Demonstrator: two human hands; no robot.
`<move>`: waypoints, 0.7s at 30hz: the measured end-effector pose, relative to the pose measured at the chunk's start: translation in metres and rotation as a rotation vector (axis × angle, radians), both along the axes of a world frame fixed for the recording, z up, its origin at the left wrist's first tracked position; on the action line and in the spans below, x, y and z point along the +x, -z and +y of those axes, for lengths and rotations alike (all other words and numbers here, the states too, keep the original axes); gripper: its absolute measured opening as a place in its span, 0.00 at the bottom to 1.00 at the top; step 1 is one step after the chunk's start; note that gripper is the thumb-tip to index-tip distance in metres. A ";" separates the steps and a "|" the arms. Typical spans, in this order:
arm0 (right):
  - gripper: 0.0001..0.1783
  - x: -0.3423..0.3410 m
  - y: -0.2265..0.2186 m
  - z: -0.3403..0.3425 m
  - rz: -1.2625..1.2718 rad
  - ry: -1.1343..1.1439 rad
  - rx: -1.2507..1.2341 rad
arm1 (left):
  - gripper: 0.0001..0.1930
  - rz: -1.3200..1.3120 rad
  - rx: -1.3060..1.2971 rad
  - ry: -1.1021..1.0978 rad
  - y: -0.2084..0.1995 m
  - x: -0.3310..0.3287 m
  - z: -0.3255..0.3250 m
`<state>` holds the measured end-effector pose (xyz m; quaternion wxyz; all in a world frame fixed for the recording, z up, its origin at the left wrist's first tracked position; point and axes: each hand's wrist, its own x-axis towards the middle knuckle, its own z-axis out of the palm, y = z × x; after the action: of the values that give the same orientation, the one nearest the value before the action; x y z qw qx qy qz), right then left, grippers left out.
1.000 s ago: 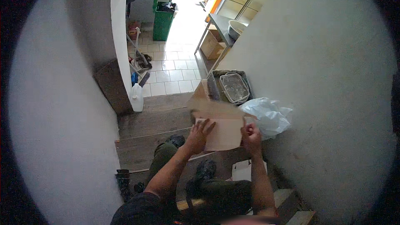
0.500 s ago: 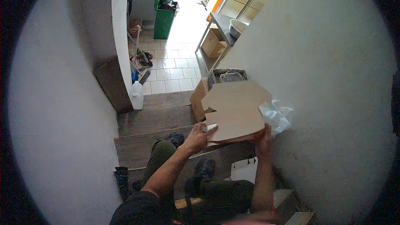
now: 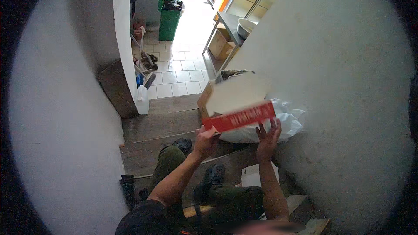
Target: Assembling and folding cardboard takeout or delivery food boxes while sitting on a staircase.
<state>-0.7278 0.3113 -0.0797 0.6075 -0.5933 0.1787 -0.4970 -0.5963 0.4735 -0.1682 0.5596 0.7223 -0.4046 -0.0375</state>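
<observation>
I sit on wooden steps and hold up a flat cardboard box (image 3: 237,95) with a white face and a red side panel. My left hand (image 3: 204,141) grips its lower left corner. My right hand (image 3: 267,137) presses against its lower right edge with the fingers spread along the red panel. The box is tilted in front of me, above my knees. Behind it lies a white plastic bag (image 3: 287,122) on the step by the wall.
Wooden steps (image 3: 161,124) lead down to a tiled floor. A white jug (image 3: 142,100) stands at the wall's foot. A green bin (image 3: 170,17), a metal table (image 3: 228,21) with cardboard boxes beneath, and a small white box (image 3: 254,175) by my right leg are around.
The box has turned over in my hands: a brown flat sheet a second ago, then a raised brown box, now showing its white face and red side.
</observation>
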 end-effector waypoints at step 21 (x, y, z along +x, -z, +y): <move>0.29 0.022 -0.003 0.028 0.710 -0.349 -0.808 | 0.15 1.600 -0.565 0.484 0.014 -0.015 -0.010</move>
<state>-0.7054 0.3389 -0.0762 0.3079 -0.9303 0.0669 -0.1880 -0.6112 0.4633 -0.1821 0.8094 0.2089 -0.0277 -0.5481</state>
